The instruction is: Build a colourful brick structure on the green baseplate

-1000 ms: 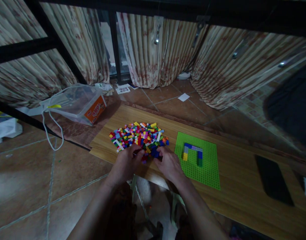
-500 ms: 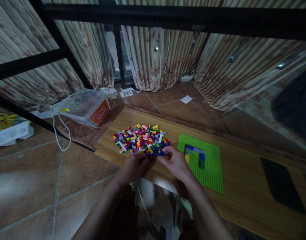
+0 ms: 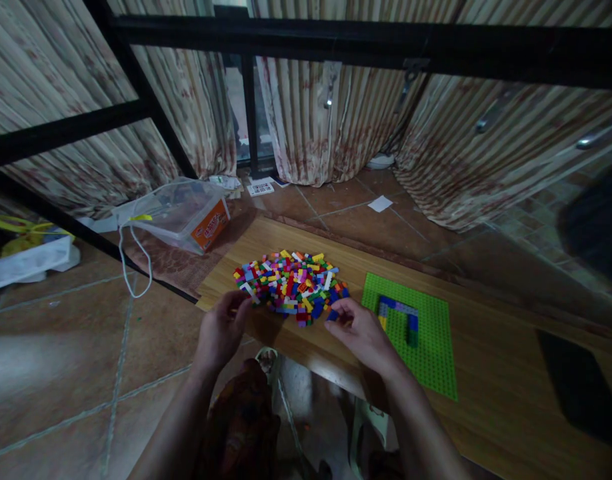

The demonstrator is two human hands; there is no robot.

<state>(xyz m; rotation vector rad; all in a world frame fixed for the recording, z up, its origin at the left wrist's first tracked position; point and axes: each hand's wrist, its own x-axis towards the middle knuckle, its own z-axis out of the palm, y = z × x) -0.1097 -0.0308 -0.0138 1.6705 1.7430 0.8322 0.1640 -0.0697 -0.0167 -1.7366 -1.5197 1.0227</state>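
Note:
A mixed heap of small toy building bricks [image 3: 291,283] lies on the wooden bench [image 3: 491,347]. At the heap's right edge my right hand [image 3: 359,330] pinches a dark blue brick [image 3: 332,315] between thumb and fingers. My left hand [image 3: 221,332] is by the heap's lower left, over the bench's front edge, with fingers curled together; whatever they may hold is hidden. Right of the heap lies a bright green baseplate [image 3: 433,353]. Blue, grey, yellow and green bricks on it form a three-sided outline [image 3: 400,307].
A clear plastic box [image 3: 181,213] with an orange label and white cord handle stands on the floor at left. A dark flat panel [image 3: 581,387] lies on the bench's right part. Curtains [image 3: 306,127] and a black metal frame [image 3: 336,40] rise behind.
My left hand has moved left, from the heap's front to its lower left. The right hand stays at the right edge with the blue brick. The whole view has shifted slightly.

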